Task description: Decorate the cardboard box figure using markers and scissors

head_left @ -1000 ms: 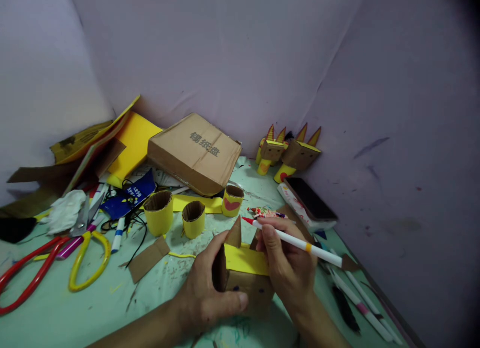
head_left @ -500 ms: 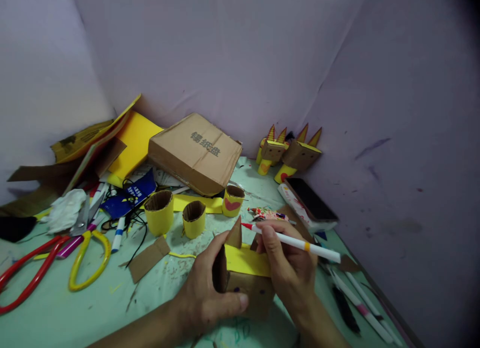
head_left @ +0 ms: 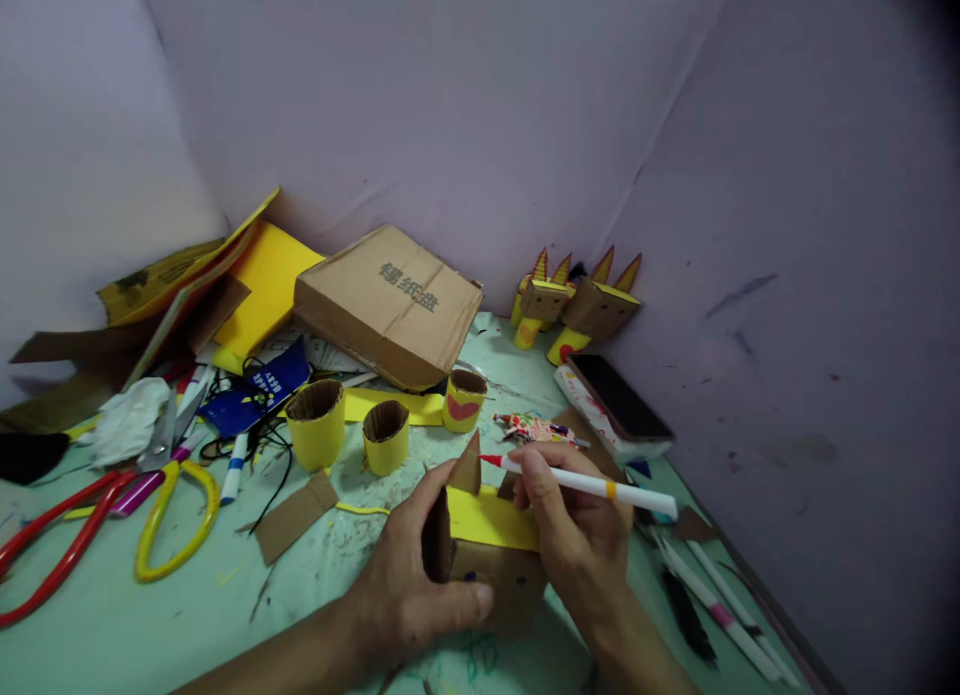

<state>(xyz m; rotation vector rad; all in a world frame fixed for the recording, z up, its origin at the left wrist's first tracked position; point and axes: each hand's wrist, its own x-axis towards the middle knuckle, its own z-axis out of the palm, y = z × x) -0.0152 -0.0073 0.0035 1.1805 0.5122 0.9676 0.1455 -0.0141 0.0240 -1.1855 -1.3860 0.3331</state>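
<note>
My left hand (head_left: pixel 420 565) grips the left side of a small cardboard box head (head_left: pixel 499 570) with a yellow top and two dark dots for eyes. A pointed cardboard ear (head_left: pixel 468 465) stands up from its top; a second one is mostly behind my right hand. Pinched in my right hand (head_left: pixel 577 525) is a white felt-tip marker (head_left: pixel 619 491) with a red tip and an orange band. The tip is at the right edge of the ear; whether it touches I cannot tell. My right fingers rest close to the box's right side.
Yellow-wrapped cardboard rings (head_left: pixel 316 430) stand behind my hands. Scissors (head_left: pixel 176 515) lie at left, a large cardboard box (head_left: pixel 390 305) at the back. Finished box-headed figures (head_left: pixel 600 310) lean by the wall, near a phone (head_left: pixel 621 395). Markers (head_left: pixel 720 610) and a cardboard scrap (head_left: pixel 296 520) lie around.
The marker tip has shifted slightly down along the right edge of the ear. My left hand keeps its hold on the box head, and the whole view has moved very slightly.
</note>
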